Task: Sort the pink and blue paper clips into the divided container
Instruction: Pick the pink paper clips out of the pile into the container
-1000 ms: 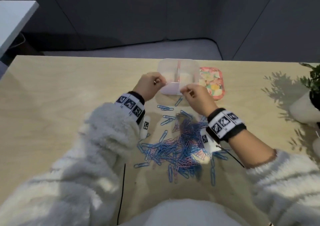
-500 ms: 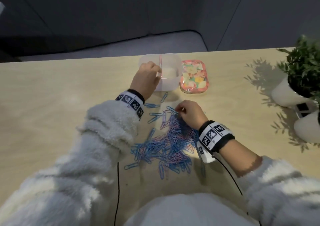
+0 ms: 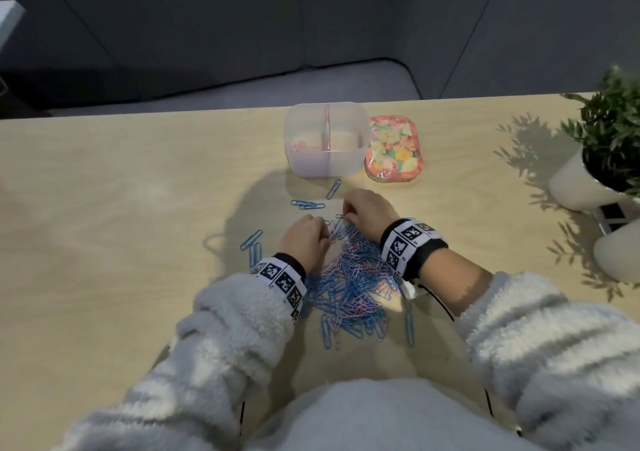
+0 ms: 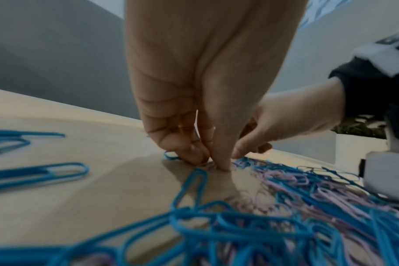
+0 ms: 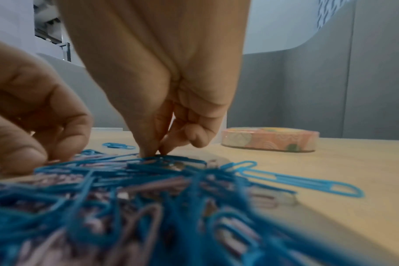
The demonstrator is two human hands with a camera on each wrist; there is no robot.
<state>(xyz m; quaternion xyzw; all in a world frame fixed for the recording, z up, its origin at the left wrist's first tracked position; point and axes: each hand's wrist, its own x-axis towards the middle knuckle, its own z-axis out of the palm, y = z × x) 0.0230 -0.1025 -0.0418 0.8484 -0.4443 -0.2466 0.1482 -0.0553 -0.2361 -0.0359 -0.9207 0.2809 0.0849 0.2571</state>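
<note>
Two hands worked at the far edge of one tangled pile of pink and blue paper clips (image 3: pixel 353 288) on the wooden worktop (image 3: pixel 121 225); the clips in it were too many and too knotted to count. The left hand (image 3: pixel 304 239) had its thumb and fingers curled down together onto the pile's edge, pinching at clips there, though which colour it had I could not tell. The right hand (image 3: pixel 370 210), just beside it, pinched a blue clip between thumb and forefinger at the top of the heap.

Beyond the hands stood one clear divided container (image 3: pixel 325 170) with two compartments parted by a pink wall; something pink lay in the left one. One flowered lid (image 3: pixel 394 149) lay touching its right side. A few loose blue clips (image 3: pixel 307 204) lay between container and pile. Two white plant pots (image 3: pixel 581 187) stood at the right.
</note>
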